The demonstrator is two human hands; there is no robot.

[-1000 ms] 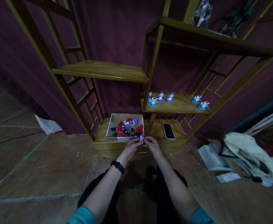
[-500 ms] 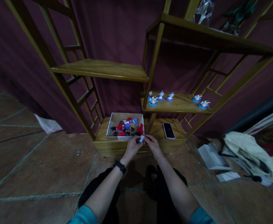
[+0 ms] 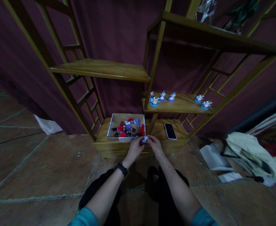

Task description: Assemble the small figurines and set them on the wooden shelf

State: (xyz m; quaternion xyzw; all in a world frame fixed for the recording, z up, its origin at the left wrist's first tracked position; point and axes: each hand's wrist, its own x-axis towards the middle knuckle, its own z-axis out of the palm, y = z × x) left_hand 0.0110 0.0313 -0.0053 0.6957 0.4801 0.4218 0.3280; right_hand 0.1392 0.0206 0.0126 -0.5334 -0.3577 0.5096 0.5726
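Between my two hands is a small purple-and-white figurine [image 3: 144, 140], tilted to the right, just in front of the cardboard box. My left hand [image 3: 136, 148] pinches it from the left, near its purple base. From the right, the fingers of my right hand [image 3: 155, 145] close on its other side. The open box [image 3: 114, 121] stands on the low shelf and holds several red, black and purple figurines [image 3: 128, 127] in a jumble. Several more figurines stand upright on the shelf above to the right, among them a purple one [image 3: 172, 97] and a blue-based one [image 3: 154, 102].
A phone [image 3: 170, 131] lies on the low shelf [image 3: 160, 135] right of the box. Overhead juts a wooden shelf board [image 3: 102, 69]. A white bag [image 3: 251, 153] and white packaging [image 3: 215, 158] lie on the floor at right. Clear and dark ornaments stand at top right.
The figurine has tipped further to the right between my fingers and shifted slightly right. Both hands keep hold of it, and the box and shelf figurines stay where they were.
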